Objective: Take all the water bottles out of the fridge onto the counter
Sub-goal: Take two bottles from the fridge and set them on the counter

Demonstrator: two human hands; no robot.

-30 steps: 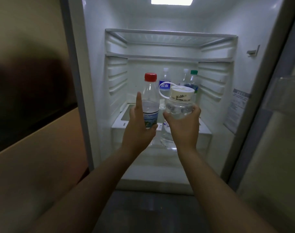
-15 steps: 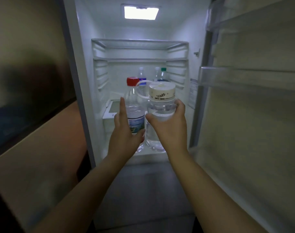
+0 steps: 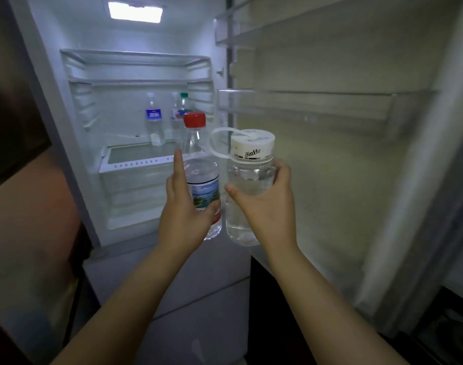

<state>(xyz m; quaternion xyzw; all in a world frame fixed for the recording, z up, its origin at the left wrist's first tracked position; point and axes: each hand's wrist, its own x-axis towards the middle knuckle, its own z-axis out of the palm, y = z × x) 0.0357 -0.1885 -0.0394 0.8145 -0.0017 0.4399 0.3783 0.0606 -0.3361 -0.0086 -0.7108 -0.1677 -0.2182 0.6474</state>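
Two bottles held upright in front of the open fridge. The left hand wraps the red-capped bottle, forefinger extended up its side; the right hand clasps the wide white-lidded bottle, just beside it at 3 o'clock. Three more bottles stand on the glass shelf toward 11 o'clock: a blue-labelled bottle and, close together, a white-capped bottle and a green-capped bottle. To carry well, keep both vertical, hold the bodies apart, and clear the door shelf at 2 o'clock (its rail projects). The tabletop lies out of frame; the rear labels are illegible.
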